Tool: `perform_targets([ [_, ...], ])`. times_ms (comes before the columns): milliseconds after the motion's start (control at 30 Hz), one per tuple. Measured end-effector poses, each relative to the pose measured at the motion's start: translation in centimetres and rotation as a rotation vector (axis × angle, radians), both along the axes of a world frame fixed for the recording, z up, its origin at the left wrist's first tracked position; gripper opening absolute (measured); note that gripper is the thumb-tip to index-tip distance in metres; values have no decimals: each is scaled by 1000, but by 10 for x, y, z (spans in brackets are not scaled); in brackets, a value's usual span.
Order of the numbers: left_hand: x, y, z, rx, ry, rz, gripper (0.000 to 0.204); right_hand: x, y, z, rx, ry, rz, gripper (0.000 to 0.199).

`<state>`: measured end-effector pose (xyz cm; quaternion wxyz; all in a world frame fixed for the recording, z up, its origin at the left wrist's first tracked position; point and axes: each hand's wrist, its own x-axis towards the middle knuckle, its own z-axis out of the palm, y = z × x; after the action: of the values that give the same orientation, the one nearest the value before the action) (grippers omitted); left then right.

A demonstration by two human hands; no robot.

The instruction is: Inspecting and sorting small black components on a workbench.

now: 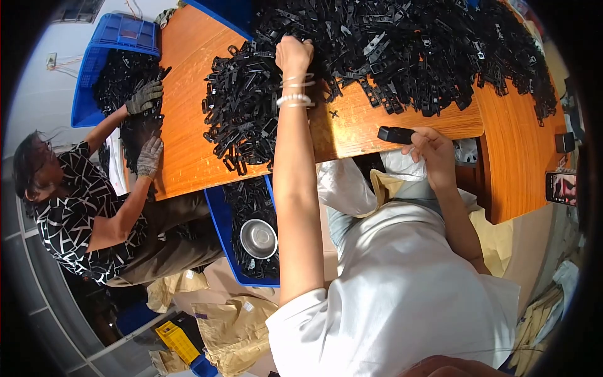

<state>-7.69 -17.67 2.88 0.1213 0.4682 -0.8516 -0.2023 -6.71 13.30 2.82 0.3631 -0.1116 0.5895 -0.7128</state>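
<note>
My left hand (293, 55), with bracelets at its wrist, reaches far over the table to a big heap of small black plastic parts (248, 103). Its fingers are curled down at the edge of the heap; whatever they grip is hidden. Close to the table's front edge, my right hand (433, 154) pinches a black oblong plastic piece (396, 134) between thumb and fingers. The piece points left, over the edge. A second, wider heap of black parts (402, 63) spreads across the far side and the right.
At the left, a co-worker's gloved hands (148, 157) handle black parts beside a tipped blue crate (88, 88). Below the wooden table (188, 144) stands a blue bin (220, 232) with black parts and a metal bowl (259, 239). A phone (561, 188) is at the right.
</note>
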Motion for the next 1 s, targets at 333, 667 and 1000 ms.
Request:
perform_targets([
  [333, 16, -11, 6, 180, -68, 74, 39, -1, -7, 6, 94, -2, -1, 15],
  [667, 80, 86, 19, 1074, 912, -140, 29, -9, -33, 13, -45, -101, 0, 18],
  [1000, 111, 113, 46, 503, 497, -740, 46, -6, -43, 32, 7, 226, 51, 19],
])
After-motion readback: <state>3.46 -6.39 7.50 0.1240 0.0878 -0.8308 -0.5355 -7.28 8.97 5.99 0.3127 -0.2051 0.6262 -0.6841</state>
